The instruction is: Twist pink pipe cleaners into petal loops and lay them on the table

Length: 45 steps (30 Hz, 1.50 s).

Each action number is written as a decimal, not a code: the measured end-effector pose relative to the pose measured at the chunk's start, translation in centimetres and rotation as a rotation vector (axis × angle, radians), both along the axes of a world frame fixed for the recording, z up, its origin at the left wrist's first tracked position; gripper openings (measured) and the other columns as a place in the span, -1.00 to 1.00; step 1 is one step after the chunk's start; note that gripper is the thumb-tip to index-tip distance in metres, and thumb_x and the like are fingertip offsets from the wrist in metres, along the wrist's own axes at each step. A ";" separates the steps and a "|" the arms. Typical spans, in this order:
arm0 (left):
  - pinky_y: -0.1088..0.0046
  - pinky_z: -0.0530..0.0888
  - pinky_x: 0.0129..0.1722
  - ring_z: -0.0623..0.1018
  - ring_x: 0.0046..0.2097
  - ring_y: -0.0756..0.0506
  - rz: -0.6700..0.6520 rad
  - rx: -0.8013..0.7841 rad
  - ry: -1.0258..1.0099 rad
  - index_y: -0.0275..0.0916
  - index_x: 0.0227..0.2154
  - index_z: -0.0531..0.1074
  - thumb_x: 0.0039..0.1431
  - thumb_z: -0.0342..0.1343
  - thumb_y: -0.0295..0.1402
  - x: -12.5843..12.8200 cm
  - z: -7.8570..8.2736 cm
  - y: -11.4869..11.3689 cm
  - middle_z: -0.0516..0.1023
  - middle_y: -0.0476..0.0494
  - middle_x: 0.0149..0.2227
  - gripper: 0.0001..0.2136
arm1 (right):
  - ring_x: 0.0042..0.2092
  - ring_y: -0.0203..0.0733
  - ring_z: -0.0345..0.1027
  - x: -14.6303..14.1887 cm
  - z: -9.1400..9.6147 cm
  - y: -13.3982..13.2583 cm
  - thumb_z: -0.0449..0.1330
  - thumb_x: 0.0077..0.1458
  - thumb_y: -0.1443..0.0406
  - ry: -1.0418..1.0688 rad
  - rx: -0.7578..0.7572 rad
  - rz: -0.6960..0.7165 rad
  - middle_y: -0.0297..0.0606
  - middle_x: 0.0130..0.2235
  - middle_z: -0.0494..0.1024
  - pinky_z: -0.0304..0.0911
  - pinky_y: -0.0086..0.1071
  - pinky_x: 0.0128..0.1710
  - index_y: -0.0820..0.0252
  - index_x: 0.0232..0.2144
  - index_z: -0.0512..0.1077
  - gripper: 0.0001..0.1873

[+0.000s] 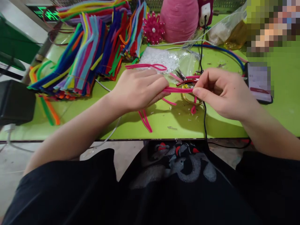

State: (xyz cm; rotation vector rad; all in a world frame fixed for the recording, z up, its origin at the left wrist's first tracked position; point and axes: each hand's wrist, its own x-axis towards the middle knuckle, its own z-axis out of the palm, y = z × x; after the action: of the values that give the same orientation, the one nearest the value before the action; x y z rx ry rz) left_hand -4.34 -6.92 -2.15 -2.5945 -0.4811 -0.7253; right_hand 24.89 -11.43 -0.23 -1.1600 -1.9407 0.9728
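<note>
Between my two hands runs a doubled pink pipe cleaner (178,90), held level above the green table. My left hand (140,89) is closed around one end, knuckles up. Thumb and forefinger of my right hand (220,90) pinch the other end. Beneath and behind it lie scissors (181,75) and red-handled pliers (187,82), partly hidden by my right hand. Another looped pink pipe cleaner (146,66) shows just beyond my left hand. A bent pink piece (145,121) and a small pink loop (193,109) lie nearer the front edge.
Bundles of coloured pipe cleaners (86,53) fill the back left. Behind my hands are a bag of clear beads (159,57), a pink beaded flower (153,28) and a pink rounded object (179,20). A phone (259,82) lies right; a black cable (205,122) crosses the table (276,120).
</note>
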 end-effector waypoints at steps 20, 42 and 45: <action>0.29 0.22 -0.44 0.39 -0.47 -0.09 -0.045 -0.288 -0.062 -0.12 -0.30 0.38 0.69 -0.08 -0.26 0.3 -0.1 -1.0 0.43 -0.02 -0.47 -0.67 | -0.47 -0.26 0.19 0.3 -0.6 0.6 0.32 0.35 0.30 0.034 -0.165 0.029 -0.39 -0.48 0.31 0.09 -0.32 -0.48 0.08 -0.36 0.41 -0.79; 0.26 0.06 -0.43 0.45 -0.42 -0.09 0.137 -0.335 0.175 -0.16 -0.29 0.54 0.74 -0.17 -0.22 1.1 0.5 -2.0 0.46 -0.09 -0.46 -0.52 | -0.48 -0.24 0.08 -0.2 -0.5 0.6 0.17 0.47 0.23 -0.121 0.017 0.219 -0.40 -0.50 0.29 -0.02 -0.25 -0.45 0.05 -0.39 0.34 -0.69; 0.29 0.02 -0.47 0.40 -0.44 -0.09 0.137 -0.192 0.159 -0.19 -0.37 0.49 0.69 -0.15 -0.36 1.5 0.1 -1.8 0.37 -0.07 -0.51 -0.55 | -0.48 -0.26 0.05 -0.3 -0.7 0.8 0.19 0.50 0.19 -0.077 -0.044 0.200 -0.40 -0.49 0.27 -0.04 -0.27 -0.47 0.06 -0.40 0.33 -0.65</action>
State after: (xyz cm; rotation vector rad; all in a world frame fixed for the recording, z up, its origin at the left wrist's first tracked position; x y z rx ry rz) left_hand -2.89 -8.69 -2.02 -2.7344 -0.7007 -0.4427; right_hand 24.63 -10.64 -0.95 -1.0563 -2.1380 1.0939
